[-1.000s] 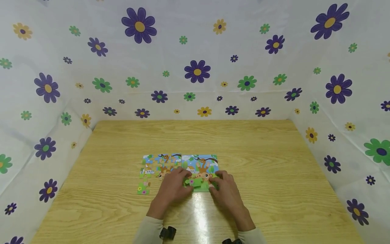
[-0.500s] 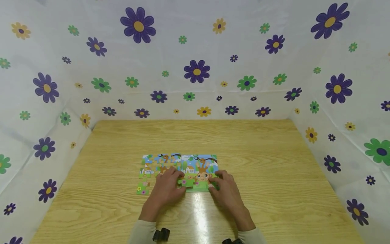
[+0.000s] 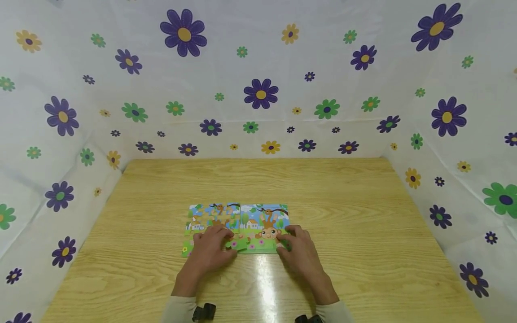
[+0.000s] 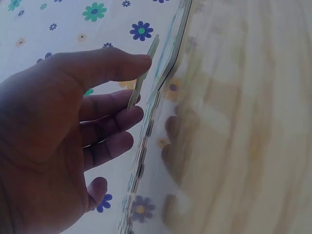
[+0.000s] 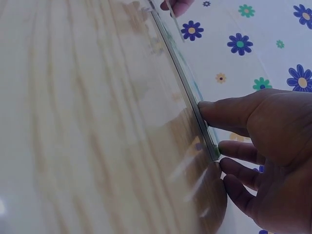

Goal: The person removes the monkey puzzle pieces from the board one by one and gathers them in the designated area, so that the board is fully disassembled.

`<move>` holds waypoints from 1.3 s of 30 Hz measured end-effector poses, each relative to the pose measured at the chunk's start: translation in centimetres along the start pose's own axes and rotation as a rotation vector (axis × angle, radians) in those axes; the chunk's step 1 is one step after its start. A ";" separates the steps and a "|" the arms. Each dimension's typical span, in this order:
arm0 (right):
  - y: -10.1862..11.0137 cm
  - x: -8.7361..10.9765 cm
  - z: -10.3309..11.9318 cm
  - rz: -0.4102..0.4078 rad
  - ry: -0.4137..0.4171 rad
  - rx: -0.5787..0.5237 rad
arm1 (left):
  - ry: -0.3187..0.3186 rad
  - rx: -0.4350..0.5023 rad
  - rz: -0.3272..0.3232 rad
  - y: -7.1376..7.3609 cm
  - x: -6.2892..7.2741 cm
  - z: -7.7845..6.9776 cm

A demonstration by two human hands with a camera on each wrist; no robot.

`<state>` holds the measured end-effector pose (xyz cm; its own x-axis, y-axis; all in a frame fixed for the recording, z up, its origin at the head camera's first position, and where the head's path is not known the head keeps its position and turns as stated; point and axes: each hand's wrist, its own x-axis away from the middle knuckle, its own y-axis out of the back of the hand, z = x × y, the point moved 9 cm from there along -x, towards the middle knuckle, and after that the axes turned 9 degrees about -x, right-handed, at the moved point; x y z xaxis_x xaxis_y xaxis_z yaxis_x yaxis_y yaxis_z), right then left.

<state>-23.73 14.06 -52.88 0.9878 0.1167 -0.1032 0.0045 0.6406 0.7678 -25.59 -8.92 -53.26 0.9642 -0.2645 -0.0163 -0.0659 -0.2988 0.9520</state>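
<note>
My left hand [image 3: 208, 249] pinches a green jigsaw piece [image 3: 238, 245] with a pink flower. In the left wrist view the piece [image 4: 138, 88] stands tilted between thumb and fingers, raised off the board. It hangs over the inner border between the loose-piece side and the monkey picture. My right hand [image 3: 300, 251] grips the lower right corner of the puzzle board [image 3: 252, 216], thumb at the near edge and fingers at the side. The right wrist view shows that thumb [image 5: 207, 111] against the board's edge. Several jigsaw pieces [image 3: 195, 226] lie on the left half, partly covered by my left hand.
The board lies flat on a wooden table [image 3: 343, 202]. White cloth [image 3: 258, 58] printed with flowers stands behind and along both sides. A yellow-flowered piece [image 3: 186, 249] sits at the lower left, beside my left hand.
My left hand has moved left with the green jigsaw piece, from over the monkey picture to its left border, uncovering pink flowers there. The right hand has kept its place at the corner.
</note>
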 end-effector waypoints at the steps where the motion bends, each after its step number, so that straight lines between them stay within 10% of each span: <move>1: 0.0 0.0 0.0 0.004 -0.002 0.000 | 0.003 -0.002 0.004 0.0 0.1 0.2; 24: -0.1 0.0 -0.2 0.010 0.003 -0.002 | 0.117 -0.018 0.025 1.2 2.1 5.6; 39: 0.0 -0.1 -0.4 0.006 -0.013 -0.027 | 0.130 -0.036 0.021 1.2 2.3 6.1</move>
<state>-23.84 14.32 -53.13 0.9897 0.1109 -0.0903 -0.0054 0.6599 0.7513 -25.06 -15.46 -54.00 0.9881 -0.1481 0.0411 -0.0790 -0.2605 0.9622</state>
